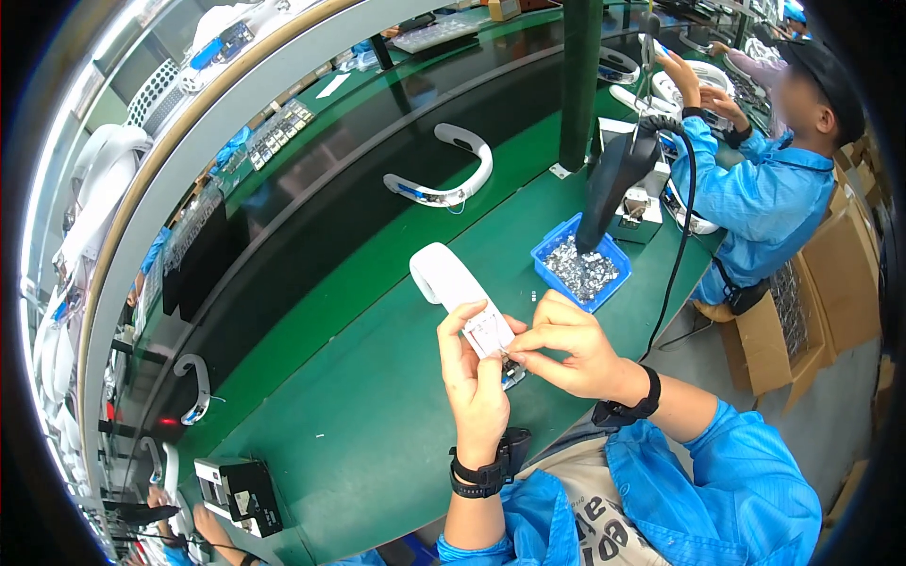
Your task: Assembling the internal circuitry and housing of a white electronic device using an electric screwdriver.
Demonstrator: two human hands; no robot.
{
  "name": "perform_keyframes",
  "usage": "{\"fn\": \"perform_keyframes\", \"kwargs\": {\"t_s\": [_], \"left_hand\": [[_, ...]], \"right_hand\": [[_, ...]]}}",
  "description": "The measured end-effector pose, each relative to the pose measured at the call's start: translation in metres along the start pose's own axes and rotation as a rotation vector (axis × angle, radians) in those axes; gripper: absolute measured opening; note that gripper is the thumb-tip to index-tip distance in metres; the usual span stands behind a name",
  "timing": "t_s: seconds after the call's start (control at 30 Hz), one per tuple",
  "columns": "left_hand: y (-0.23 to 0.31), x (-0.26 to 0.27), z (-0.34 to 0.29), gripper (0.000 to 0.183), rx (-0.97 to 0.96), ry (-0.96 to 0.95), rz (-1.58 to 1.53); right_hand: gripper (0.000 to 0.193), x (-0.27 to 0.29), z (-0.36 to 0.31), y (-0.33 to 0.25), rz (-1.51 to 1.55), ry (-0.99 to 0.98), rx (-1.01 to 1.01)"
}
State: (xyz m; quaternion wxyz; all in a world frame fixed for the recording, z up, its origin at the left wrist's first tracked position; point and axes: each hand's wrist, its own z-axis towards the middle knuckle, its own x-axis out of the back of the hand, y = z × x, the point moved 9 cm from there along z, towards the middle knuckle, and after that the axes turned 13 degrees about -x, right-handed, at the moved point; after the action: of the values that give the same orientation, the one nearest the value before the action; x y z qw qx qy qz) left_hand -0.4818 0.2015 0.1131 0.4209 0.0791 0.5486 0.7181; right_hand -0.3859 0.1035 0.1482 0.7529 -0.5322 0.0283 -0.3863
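A white curved plastic housing (451, 272) is held over the green bench by my left hand (477, 401). Its thumb and fingers grip the near end, where a small circuit board and fine wire partly show. My right hand (578, 351) is closed in a pinch at that same end, thumb and forefinger together. Whatever sits between those fingertips is too small to make out. Just beyond my right hand stands a blue tray (615, 289) filled with small shiny metal pieces. A black powered screwdriver (613, 184) hangs with its lower end over the tray.
Another curved housing (479, 170) lies on the dark conveyor belt (330, 193) beyond the bench. A green post (580, 90) rises at the back. A co-worker in blue (764, 198) works at right, near open cardboard boxes (830, 274). A black box (250, 491) sits lower left.
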Motion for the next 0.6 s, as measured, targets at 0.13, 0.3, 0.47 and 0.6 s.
{"fn": "perform_keyframes", "kwargs": {"t_s": [0.13,0.3,0.47,0.6], "left_hand": [[-0.002,0.0,0.0,0.057,0.018,-0.042,-0.051],[-0.002,-0.001,0.002,0.06,0.021,-0.034,-0.063],[0.002,0.0,0.001,0.059,0.012,-0.018,-0.062],[0.001,0.002,-0.001,0.057,0.013,0.0,-0.041]], "right_hand": [[0.023,0.003,-0.004,-0.012,-0.225,0.046,0.242],[0.025,0.006,0.01,-0.017,-0.208,-0.049,0.325],[0.024,0.002,0.021,-0.027,-0.228,-0.195,0.347],[0.023,-0.003,0.025,-0.046,-0.398,-0.253,0.488]]}}
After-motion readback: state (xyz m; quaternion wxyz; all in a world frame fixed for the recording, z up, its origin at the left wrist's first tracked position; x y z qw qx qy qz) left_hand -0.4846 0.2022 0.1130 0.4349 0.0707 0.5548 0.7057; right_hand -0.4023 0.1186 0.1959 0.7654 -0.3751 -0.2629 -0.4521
